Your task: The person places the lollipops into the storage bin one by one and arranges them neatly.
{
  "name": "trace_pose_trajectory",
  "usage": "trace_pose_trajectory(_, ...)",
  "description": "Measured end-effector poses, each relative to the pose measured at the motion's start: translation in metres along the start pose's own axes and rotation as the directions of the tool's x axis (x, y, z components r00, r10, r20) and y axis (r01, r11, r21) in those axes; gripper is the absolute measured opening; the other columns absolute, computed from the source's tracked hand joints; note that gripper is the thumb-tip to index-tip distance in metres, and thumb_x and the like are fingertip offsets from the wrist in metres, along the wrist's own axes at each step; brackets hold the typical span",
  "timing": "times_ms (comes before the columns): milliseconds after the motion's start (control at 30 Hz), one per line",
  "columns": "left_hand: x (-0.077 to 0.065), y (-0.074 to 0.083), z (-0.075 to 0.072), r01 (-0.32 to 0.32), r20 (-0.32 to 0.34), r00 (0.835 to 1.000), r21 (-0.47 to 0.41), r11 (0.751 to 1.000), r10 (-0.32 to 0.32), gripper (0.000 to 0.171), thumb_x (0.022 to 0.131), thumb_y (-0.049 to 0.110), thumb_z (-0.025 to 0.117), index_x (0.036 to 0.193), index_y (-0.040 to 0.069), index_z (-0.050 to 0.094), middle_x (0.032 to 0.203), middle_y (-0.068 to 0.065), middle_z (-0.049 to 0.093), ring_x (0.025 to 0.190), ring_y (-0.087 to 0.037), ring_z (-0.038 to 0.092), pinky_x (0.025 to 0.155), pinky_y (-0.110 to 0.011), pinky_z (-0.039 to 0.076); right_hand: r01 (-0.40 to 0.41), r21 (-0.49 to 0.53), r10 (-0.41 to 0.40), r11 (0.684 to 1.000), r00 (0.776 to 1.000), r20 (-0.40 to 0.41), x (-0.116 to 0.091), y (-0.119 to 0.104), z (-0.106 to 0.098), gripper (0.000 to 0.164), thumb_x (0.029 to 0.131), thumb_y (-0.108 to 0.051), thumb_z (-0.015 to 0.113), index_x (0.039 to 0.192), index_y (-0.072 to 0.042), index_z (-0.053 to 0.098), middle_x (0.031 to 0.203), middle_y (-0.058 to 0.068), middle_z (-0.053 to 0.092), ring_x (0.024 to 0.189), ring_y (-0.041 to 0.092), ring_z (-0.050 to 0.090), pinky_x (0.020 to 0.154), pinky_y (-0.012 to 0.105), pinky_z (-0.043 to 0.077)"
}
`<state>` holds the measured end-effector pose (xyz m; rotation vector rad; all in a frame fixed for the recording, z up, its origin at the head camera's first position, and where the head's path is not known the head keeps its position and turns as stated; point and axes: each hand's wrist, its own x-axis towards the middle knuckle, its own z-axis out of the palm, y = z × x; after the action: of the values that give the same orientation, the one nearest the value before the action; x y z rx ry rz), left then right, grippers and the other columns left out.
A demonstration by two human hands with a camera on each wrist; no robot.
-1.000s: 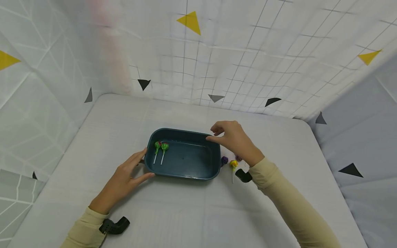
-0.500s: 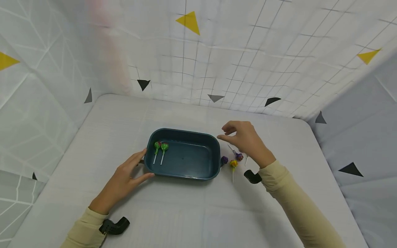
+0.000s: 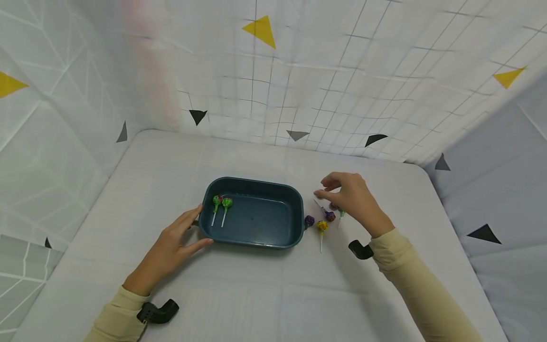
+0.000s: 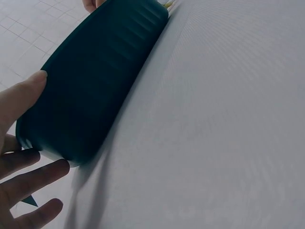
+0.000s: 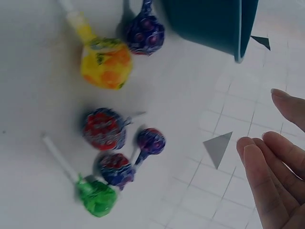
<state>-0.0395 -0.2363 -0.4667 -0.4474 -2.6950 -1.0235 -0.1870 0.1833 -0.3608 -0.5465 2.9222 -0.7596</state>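
Note:
My left hand point(image 3: 173, 242) touches the left end of a dark teal rectangular dish point(image 3: 256, 240), fingers and thumb spread about its corner. In the left wrist view the thumb meets the dish's rim while the other fingers lie loosely at its end wall. Two green-wrapped lollipops point(image 3: 222, 203) lie inside the dish at the left. My right hand point(image 3: 352, 197) hovers right of the dish, thumb and fingers apart, holding nothing. Below it are a yellow lollipop point(image 5: 107, 64), a purple one point(image 5: 145, 36), several red-and-blue or purple ones point(image 5: 103, 129) and a green one point(image 5: 97, 198).
A white cloth covers the table point(image 3: 252, 294). Printed sheets point(image 3: 325, 71) with grid lines and triangles rise behind it and at both sides. The purple lollipop nearest the dish sits close against its right end.
My right hand has moved right, from over the dish's right rim to above the loose lollipops, uncovering more of them. The left hand and dish have stayed in place.

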Motion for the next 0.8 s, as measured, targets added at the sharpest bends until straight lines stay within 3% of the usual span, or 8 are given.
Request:
trace_pose_trajectory(300, 0.000, 0.000, 0.001, 0.003, 0.000, 1.000, -0.003, 1.000, -0.003, 0.096, 0.082, 0.024, 0.089, 0.161, 0.009, 0.036, 0.157, -0.011, 0.051, 0.141, -0.033, 0.053, 0.108, -0.045, 0.051, -0.017, -0.022, 0.017, 1.000, 1.000, -0.009, -0.007, 0.014, 0.002, 0.032, 0.089, -0.033, 0.083, 0.107, -0.006, 0.076, 0.101, 0.011, 0.080, 0.101, 0.029, 0.075, 0.085, 0.050, 0.062)
trace_pose_trajectory(800, 0.001, 0.002, 0.001, 0.007, -0.004, 1.000, -0.001, 1.000, -0.007, 0.097, 0.081, 0.021, 0.090, 0.161, 0.007, 0.036, 0.155, -0.014, 0.051, 0.139, -0.035, 0.055, 0.105, -0.052, 0.052, -0.071, -0.034, 0.071, 0.997, 0.997, -0.005, -0.021, 0.045, -0.002, 0.033, 0.091, -0.026, 0.082, 0.112, -0.002, 0.075, 0.106, 0.016, 0.079, 0.104, 0.035, 0.074, 0.086, 0.055, 0.060)
